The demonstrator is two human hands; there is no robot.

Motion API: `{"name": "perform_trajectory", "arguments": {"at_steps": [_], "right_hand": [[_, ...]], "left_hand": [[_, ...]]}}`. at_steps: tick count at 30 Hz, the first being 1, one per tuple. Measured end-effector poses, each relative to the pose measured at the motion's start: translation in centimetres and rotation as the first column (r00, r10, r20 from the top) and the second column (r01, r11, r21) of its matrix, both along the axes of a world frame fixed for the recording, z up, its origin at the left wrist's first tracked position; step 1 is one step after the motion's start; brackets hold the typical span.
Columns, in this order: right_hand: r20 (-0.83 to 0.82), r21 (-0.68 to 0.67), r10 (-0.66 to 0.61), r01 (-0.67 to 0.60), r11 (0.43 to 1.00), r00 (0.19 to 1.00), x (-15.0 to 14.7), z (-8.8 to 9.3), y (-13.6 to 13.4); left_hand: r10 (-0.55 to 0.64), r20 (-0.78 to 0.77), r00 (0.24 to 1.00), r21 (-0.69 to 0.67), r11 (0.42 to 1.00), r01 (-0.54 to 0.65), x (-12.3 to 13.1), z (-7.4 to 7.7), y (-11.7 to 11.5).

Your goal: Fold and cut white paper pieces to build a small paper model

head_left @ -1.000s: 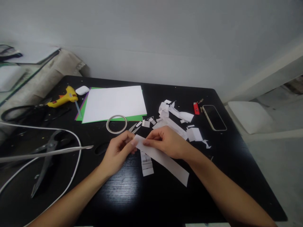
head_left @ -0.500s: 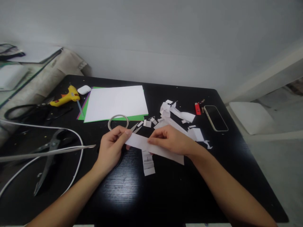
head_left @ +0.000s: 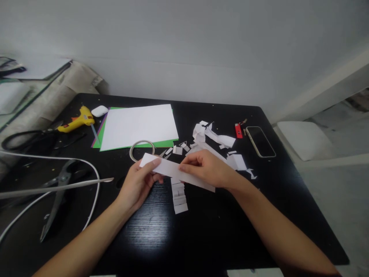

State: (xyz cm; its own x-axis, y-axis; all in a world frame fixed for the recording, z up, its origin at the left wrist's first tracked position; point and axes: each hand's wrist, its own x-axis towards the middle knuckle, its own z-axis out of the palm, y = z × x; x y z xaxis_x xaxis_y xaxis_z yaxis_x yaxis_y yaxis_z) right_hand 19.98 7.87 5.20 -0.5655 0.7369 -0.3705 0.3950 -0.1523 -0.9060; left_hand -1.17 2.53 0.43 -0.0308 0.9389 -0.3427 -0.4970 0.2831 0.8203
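A white paper strip [head_left: 169, 168] is held above the black table, slanting down to the right. My left hand [head_left: 141, 182] pinches its left end, thumb on top and fingers underneath. My right hand [head_left: 203, 168] grips the strip near its middle between thumb and fingers. Below it lies a folded paper piece [head_left: 179, 198] with several creases, its top covered by the strip. Scissors [head_left: 166, 154] lie just behind the strip, only the blade tips showing. A ring-shaped roll [head_left: 132, 150] rests behind my left hand.
Torn paper scraps [head_left: 221, 140] lie beyond my right hand. White and green sheets [head_left: 138, 125] are stacked at the back. A yellow glue gun [head_left: 79, 120], pliers [head_left: 62, 182] and a white cable [head_left: 96, 196] occupy the left. A red lighter [head_left: 238, 130] and a phone [head_left: 261, 142] lie right.
The strip has shifted left through my hands, so more of it sticks out past my left thumb and less past my right hand. My left fingers have opened slightly underneath.
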Motion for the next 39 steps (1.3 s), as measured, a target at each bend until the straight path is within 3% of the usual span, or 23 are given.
{"name": "perform_trajectory", "arguments": {"at_steps": [5, 11, 13, 21, 32, 39], "right_hand": [[-0.034, -0.026, -0.023, 0.022, 0.999, 0.999, -0.7, -0.1, -0.8], [-0.107, -0.3, -0.014, -0.019, 0.954, 0.994, -1.0, -0.4, -1.0], [-0.115, -0.336, -0.022, -0.018, 0.942, 0.993, -0.9, -0.6, -0.9], [-0.087, -0.301, -0.032, 0.005, 0.954, 0.996, -0.8, -0.8, -0.8], [-0.043, -0.219, -0.014, 0.004, 0.976, 0.999, -0.9, -0.2, -0.9], [-0.088, -0.249, -0.044, 0.021, 0.968, 0.995, -1.0, -0.3, -1.1]], "left_hand": [[-0.105, -0.137, 0.985, 0.0, 0.994, 0.106, 0.7, -1.2, -1.4], [-0.092, -0.322, 0.942, 0.027, 0.994, 0.106, 0.1, -1.6, -1.5], [-0.092, -0.348, 0.933, 0.022, 0.994, 0.106, -0.1, -1.4, -1.4], [-0.07, -0.399, 0.914, 0.035, 0.995, 0.091, 0.0, -0.5, -1.1], [-0.094, -0.411, 0.907, 0.021, 0.993, 0.113, -0.4, -0.6, -1.0], [-0.202, -0.458, 0.866, 0.088, 0.959, 0.27, 0.2, 0.0, -1.0]]}}
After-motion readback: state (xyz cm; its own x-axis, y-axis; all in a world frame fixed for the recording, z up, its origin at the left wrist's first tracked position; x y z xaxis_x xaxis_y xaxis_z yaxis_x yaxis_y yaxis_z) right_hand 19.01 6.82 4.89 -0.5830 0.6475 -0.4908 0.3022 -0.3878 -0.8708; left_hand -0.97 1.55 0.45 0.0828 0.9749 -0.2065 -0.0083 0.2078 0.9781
